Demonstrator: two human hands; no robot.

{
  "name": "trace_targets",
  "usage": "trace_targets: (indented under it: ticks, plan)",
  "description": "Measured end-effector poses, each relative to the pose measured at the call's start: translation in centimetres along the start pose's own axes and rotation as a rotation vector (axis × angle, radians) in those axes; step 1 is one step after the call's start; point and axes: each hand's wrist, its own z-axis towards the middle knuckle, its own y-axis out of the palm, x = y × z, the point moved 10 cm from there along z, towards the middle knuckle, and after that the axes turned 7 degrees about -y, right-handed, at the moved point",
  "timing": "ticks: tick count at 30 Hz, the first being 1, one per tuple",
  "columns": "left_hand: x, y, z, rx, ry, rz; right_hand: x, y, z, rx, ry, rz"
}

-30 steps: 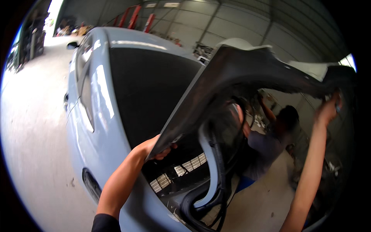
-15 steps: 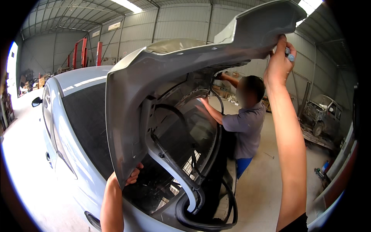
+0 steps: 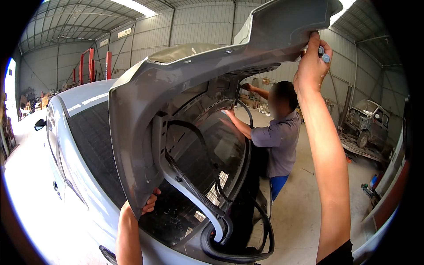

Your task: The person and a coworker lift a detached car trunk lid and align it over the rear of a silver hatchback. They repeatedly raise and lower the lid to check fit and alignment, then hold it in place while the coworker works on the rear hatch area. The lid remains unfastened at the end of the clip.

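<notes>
A grey trunk lid (image 3: 128, 115) stands raised over the back of a light blue car (image 3: 75, 163), its inner side toward me. My left hand (image 3: 149, 205) has its fingers curled round the lid's lower left corner. High on the right, my right hand (image 3: 312, 68) pinches the lid's far edge. Small bluish-grey cylindrical pieces (image 3: 325, 57), perhaps bolts or sockets, stick out between its fingers. A pale curved hinge arm (image 3: 194, 192) with a ribbed cable sleeve (image 3: 177, 170) along it runs from the lid down into the trunk opening.
Across the trunk, a co-worker (image 3: 282, 141) in a grey shirt reaches both hands to the lid's far side. A black rubber seal (image 3: 270, 240) loops loosely at the trunk opening. Red lift posts (image 3: 91, 64) stand behind; a stripped vehicle (image 3: 364, 123) is at right.
The lid's upper part and my right hand sit slightly farther left and higher in view. The background has shifted a little left too. Both my hands keep their hold.
</notes>
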Motion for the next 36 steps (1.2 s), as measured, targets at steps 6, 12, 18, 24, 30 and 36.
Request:
trace_targets:
  ticks: [6,12,18,24,30,36]
  plan:
    - [-0.1,-0.14,0.03,0.004,-0.008,-0.015,-0.06,0.02,-0.05,0.004,0.007,-0.013]
    - [-0.21,-0.21,0.18,0.001,-0.018,-0.029,-0.13,0.07,0.05,0.002,-0.004,-0.002]
    - [-0.03,-0.25,-0.09,0.034,-0.01,-0.033,-0.17,0.03,-0.25,0.01,0.017,-0.013]
    - [0.29,-0.01,-0.17,0.046,0.01,0.011,0.11,0.17,-0.41,-0.019,0.1,0.005]
    - [0.14,0.06,-0.21,0.017,-0.001,-0.026,-0.28,0.25,-0.3,0.001,0.028,0.009]
    - [0.2,0.11,-0.17,0.001,0.008,-0.023,-0.01,0.16,-0.01,-0.011,0.007,0.003]
